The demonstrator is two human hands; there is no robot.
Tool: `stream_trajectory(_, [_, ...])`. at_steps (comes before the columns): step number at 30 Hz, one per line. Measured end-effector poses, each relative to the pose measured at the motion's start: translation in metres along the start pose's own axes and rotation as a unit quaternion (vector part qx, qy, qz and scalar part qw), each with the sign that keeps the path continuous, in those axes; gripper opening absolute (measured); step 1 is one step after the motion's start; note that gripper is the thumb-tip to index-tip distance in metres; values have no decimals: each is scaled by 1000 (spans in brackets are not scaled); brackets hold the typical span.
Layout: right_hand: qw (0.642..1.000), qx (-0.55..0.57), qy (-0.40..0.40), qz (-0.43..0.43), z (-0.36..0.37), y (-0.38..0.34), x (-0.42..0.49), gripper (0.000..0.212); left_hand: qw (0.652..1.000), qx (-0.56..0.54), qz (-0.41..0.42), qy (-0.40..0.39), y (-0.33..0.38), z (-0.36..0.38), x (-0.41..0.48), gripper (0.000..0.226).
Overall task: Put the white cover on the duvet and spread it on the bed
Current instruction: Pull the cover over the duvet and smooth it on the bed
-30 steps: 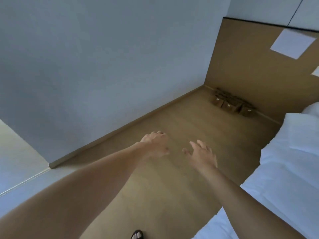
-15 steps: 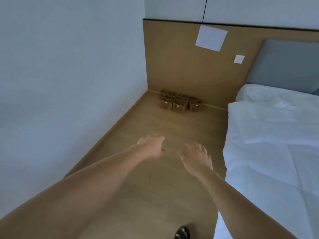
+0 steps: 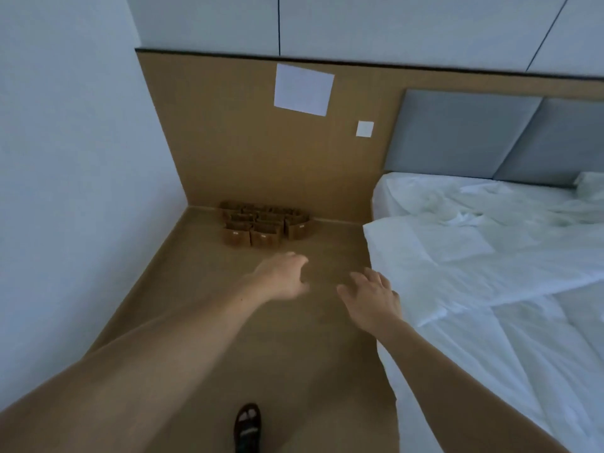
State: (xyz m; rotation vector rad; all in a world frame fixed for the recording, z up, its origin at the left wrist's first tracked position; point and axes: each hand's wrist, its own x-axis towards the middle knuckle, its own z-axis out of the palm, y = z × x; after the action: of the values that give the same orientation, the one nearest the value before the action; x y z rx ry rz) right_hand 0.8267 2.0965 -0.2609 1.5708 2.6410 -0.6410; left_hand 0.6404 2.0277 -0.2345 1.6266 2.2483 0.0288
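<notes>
since half a second ago the view has swung right, bringing the grey headboard (image 3: pixel 457 135) and more of the bed (image 3: pixel 483 380) into sight, and the right hand (image 3: pixel 372 297) is now just beside the bed's near edge. both it and the left hand (image 3: pixel 281 277) are empty, fingers loose and spread, above the wooden floor (image 3: pixel 294 361). the white duvet (image 3: pixel 457 256) lies rumpled on the bed, its corner near the right hand's fingertips.

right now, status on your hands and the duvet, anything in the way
Left hand open, empty. Right hand open, empty, beside the bed. White duvet rumpled on top, ungripped. Brown paper bags on floor ahead.
</notes>
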Motion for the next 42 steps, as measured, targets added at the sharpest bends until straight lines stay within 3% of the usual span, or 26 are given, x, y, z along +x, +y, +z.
stream_trajectory(11, [985, 31, 64, 159, -57, -4, 207, 61, 987, 50, 145, -46, -9, -94, 259, 67])
stream_trajectory(18, [966, 51, 75, 242, -83, 74, 321, 61, 968, 66, 227, -81, 62, -110, 416, 53])
stream_trajectory(32, [929, 100, 70, 349, -164, 246, 544, 62, 937, 105, 294, -155, 212, -128, 721, 68])
stream_trajectory(42, [845, 131, 70, 514, -155, 359, 681, 66, 892, 95, 359, -257, 319, -75, 938, 66])
